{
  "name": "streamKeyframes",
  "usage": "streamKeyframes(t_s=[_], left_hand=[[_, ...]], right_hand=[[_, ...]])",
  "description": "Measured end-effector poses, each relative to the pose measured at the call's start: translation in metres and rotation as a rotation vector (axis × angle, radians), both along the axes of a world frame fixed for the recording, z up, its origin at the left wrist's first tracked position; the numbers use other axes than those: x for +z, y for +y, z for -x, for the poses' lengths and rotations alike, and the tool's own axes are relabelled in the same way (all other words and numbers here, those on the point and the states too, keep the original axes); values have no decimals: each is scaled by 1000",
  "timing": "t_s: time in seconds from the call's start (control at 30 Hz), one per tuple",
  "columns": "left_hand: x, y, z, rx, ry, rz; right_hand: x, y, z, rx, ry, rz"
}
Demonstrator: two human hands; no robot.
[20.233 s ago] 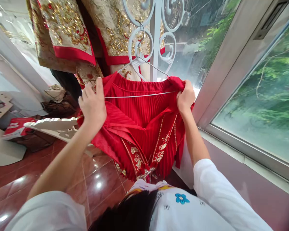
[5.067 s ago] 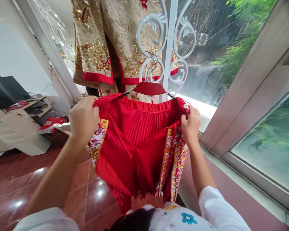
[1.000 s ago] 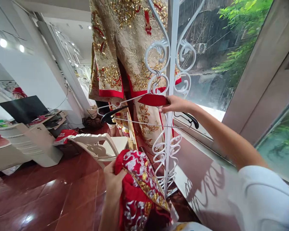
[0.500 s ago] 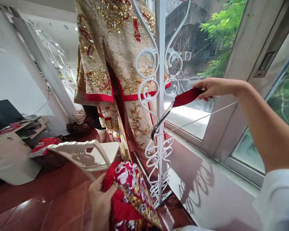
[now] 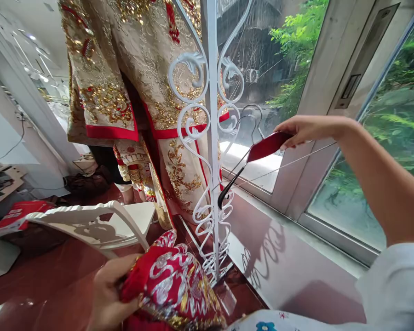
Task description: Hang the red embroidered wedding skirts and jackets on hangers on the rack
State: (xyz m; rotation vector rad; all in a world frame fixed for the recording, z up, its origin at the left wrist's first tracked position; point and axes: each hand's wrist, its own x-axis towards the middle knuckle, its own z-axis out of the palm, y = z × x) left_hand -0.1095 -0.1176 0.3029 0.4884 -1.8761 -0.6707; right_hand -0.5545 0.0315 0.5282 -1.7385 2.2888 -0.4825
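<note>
My left hand [image 5: 106, 289] is closed on a bunched red garment [image 5: 172, 278] with silver and gold embroidery, low in the view. Part of the cloth runs out of the bottom edge. Held out to the right, my right hand [image 5: 296, 131] grips one end of a dark red clothes hanger [image 5: 267, 147]. Its metal hook points up, and a thin black end slants down toward the white scrolled metal rack [image 5: 212, 151]. Behind the rack hang cream robes [image 5: 148, 87] with gold sequins and red trim, apart from both hands.
A white chair [image 5: 131, 220] stands left of the rack. Farther left, a red box [image 5: 20, 216] lies near a dark bag [image 5: 86, 181]. Along the right runs a window frame [image 5: 296, 179] with a pale sill [image 5: 272, 257] below.
The view has turned right, so rack and robes sit farther left. My left hand has shifted down and left with the garment. My right hand still holds the hanger, now tilted slightly differently.
</note>
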Motion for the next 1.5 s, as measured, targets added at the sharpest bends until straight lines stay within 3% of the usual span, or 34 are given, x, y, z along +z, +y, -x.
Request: streamKeyframes(t_s=[0.07,0.1,0.2,0.3,0.4,0.57,0.77,0.97,1.27,1.37,1.5], left_hand=[[17,0,7,-136,-35,259],[24,2,14,-141,-36,368],[27,14,44,40,-31,602],[15,26,70,110,-59,627],[2,28,85,68,-62,586],[0,26,99,-163,-61,662],[-4,31,110,-125,-50,782],[-15,31,106,-158,10,830],[-7,30,99,-197,39,786],[-6,32,96,-226,50,788],[-2,36,95,-244,37,788]], right_hand=[[-27,-7,-20,116,-74,18],[-42,-10,-33,163,-97,39],[-82,-13,-76,256,-154,97],[-108,-3,-113,295,-236,115],[-120,10,-137,345,-286,108],[-130,23,-160,289,-327,141],[-139,26,-163,290,-490,128],[-134,26,-150,263,-736,-150],[-148,21,-148,287,-741,-11],[-144,21,-137,392,-663,-80],[-120,22,-128,576,-519,-235]])
